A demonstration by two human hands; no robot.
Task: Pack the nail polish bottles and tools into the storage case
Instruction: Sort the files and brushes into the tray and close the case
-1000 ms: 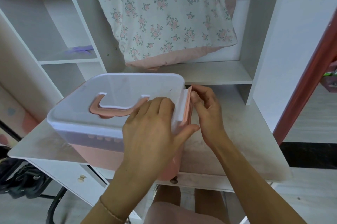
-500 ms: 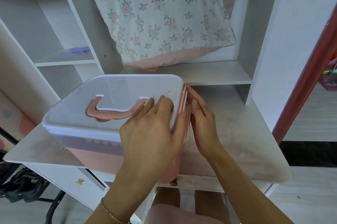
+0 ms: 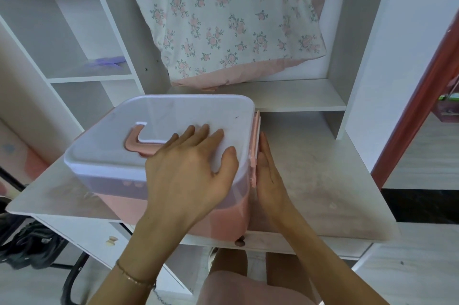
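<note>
The pink storage case (image 3: 223, 220) stands on the white desk (image 3: 323, 193) with its frosted white lid (image 3: 173, 118) on. A pink carry handle (image 3: 135, 142) lies flat in the lid. My left hand (image 3: 191, 175) rests flat on the lid's near right part, fingers straight, partly covering the handle. My right hand (image 3: 269, 175) presses with straight fingers against the pink side latch (image 3: 255, 145) on the case's right wall. No nail polish bottles or tools show; the case's inside is hidden.
White shelving (image 3: 74, 38) rises behind and left of the desk. A floral cloth (image 3: 223, 18) hangs over the back shelf. A drawer knob (image 3: 111, 240) sits below the desk's left front. Dark shoes (image 3: 27, 245) lie on the floor at left.
My right hand went from pinching the raised latch to pressing it flat against the case's side. My left hand slid further onto the lid and its fingers straightened.
</note>
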